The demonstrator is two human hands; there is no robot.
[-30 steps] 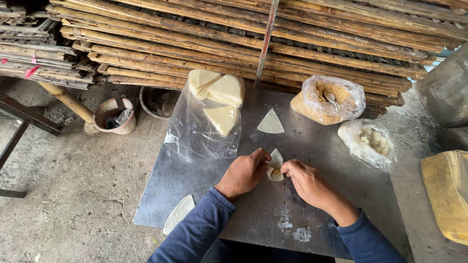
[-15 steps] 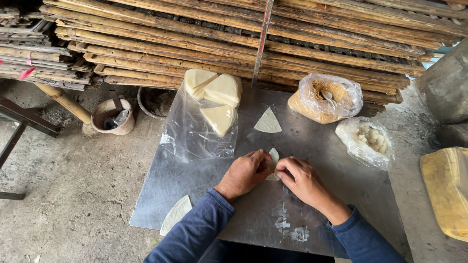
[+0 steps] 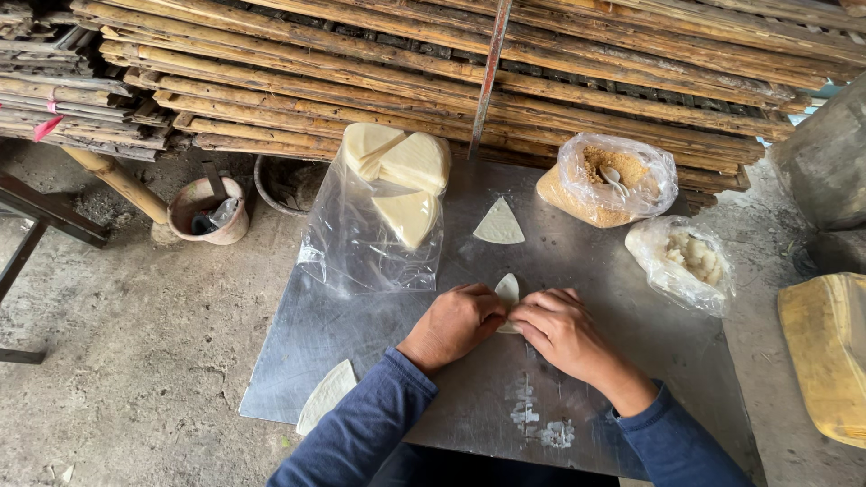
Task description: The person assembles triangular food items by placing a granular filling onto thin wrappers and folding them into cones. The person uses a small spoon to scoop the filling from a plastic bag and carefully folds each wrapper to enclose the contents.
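Left hand: the left hand (image 3: 454, 323) lay on the metal sheet (image 3: 379, 361), fingers curled onto the near edge of a small pale dough piece (image 3: 508, 290), pinching it rather than clenched.
Right hand: the right hand (image 3: 559, 329) met the left one over the same piece, fingertips pressed on its lower part; how tightly it gripped I could not tell.
Where the dough was: the piece sat about mid-sheet, between both hands, only its pointed top showing above the knuckles.
Nearby: a loose triangle of dough (image 3: 499, 223) lay just beyond the hands, a clear bag of wedges (image 3: 397, 194) to the left of it, a bag of brown crumbs with a spoon (image 3: 603, 180) and a bag of white filling (image 3: 686, 261) off to the right.
Risk, tearing: the dough looked thin, and to my eye a hard pinch from both sides could have split it.
Risk, sticking: the sheet showed white smears near the wrists; the dough might have stuck there and stretched when lifted.
Risk, edge: another pale piece (image 3: 327, 395) hung at the sheet's near left corner, close to the blue sleeve (image 3: 361, 428); a nudge could have dropped it onto the dirty concrete floor (image 3: 135, 343).
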